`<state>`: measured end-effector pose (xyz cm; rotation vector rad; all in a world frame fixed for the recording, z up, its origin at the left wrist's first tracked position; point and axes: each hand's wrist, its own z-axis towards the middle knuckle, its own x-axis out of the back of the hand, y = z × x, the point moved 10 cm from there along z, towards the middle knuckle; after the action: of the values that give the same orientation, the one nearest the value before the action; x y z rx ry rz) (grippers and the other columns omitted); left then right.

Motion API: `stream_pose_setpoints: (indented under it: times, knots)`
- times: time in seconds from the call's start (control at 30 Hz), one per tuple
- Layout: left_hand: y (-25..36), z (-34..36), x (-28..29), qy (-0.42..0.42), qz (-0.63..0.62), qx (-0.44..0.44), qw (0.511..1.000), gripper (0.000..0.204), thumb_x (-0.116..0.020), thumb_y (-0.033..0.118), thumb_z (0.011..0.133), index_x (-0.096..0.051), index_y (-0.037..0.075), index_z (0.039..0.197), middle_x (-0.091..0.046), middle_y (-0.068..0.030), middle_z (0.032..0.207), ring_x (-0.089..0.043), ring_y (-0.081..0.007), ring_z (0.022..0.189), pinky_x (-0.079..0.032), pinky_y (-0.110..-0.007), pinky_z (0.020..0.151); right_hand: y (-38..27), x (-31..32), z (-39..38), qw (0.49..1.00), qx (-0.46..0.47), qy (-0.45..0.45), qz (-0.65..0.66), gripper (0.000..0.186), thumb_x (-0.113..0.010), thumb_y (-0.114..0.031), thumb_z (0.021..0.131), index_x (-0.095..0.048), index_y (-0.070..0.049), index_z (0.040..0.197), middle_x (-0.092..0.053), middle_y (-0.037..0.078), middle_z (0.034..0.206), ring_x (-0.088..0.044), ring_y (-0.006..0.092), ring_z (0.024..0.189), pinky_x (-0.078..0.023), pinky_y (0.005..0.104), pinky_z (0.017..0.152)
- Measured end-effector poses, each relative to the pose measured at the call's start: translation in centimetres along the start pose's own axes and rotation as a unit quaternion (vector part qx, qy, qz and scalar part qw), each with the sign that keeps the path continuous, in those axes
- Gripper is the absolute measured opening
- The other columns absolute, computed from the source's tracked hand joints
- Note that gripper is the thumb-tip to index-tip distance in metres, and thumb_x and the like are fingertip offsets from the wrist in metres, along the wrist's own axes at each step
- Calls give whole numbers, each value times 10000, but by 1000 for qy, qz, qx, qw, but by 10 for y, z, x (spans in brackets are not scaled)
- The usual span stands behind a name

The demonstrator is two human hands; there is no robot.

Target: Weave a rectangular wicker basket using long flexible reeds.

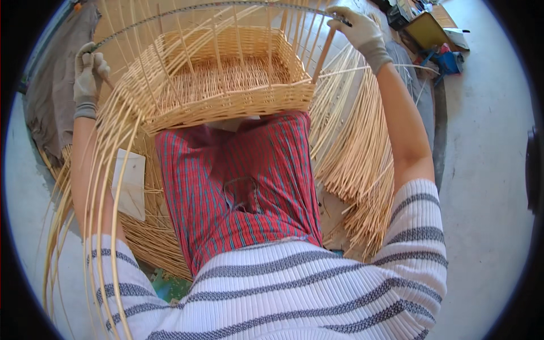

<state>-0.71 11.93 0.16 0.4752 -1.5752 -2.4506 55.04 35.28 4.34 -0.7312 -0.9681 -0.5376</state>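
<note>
My left hand (90,76), in a pale knitted glove, is closed on one end of a thin marked measuring tape (235,4), beside a wooden stake. My right hand (358,35), gloved likewise, grips the tape at the upper right. The tape arches over a pale woven basket (226,99) with tall upright stakes. The basket rests beyond my lap, which is covered in red checked cloth (272,181). Long loose canes (116,226) trail from the basket's left side down past my left forearm.
A large bundle of canes (351,187) lies to my right, and more canes (150,241) lie to my left beside a white sheet (129,181). Grey cloth (54,90) lies at the far left. Boxes and blue tools (445,62) sit at the upper right on the floor.
</note>
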Motion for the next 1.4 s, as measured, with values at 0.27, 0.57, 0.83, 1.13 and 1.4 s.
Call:
stream_pose_setpoints:
  times: [0.27, 0.57, 0.83, 1.13, 1.4]
  knots:
    - [4, 3, -17, 19, 15, 36, 999, 262, -488, 252, 1028, -573, 112, 1232, -597, -26, 839, -606, -153, 717, -584, -336, 703, -19, 12, 1, 996, 2, -77, 44, 434, -690, -430, 852, -653, -192, 1214, -686, 67, 1166, -640, 246, 1096, -472, 343, 968]
    - [10, 5, -16, 26, 63, 59, 996, 302, -482, 220, 1031, -567, 109, 1299, -668, -47, 940, -656, -148, 807, -590, -335, 773, 9, 43, 1, 995, -45, -39, -85, 383, -562, -429, 922, -712, -111, 1074, -698, 155, 1047, -641, 348, 1011, -483, 420, 900]
    - [120, -125, 3, 316, 105, -215, 918, 258, -497, 107, 1002, -581, 19, 1230, -637, -70, 1010, -601, -142, 954, -500, -290, 863, -73, -47, -105, 975, -19, -221, 24, 326, -565, -364, 920, -689, -85, 1036, -686, 190, 940, -664, 332, 907, -515, 400, 800]
    - [5, -296, -8, 279, 101, 60, 953, 209, -604, 123, 962, -586, 5, 1134, -579, -6, 863, -540, -77, 758, -479, -263, 707, -254, -152, -364, 862, 92, -498, -29, 509, -662, -458, 835, -605, -140, 1229, -639, 158, 995, -639, 321, 976, -517, 434, 859]
    - [-31, -248, 27, 251, 193, 29, 948, 217, -673, 224, 937, -674, 16, 998, -651, -44, 876, -534, -103, 742, -461, -268, 682, -403, -174, -244, 876, 249, -395, 119, 412, -655, -347, 853, -610, -135, 1203, -629, 121, 1032, -606, 315, 1007, -500, 422, 874]
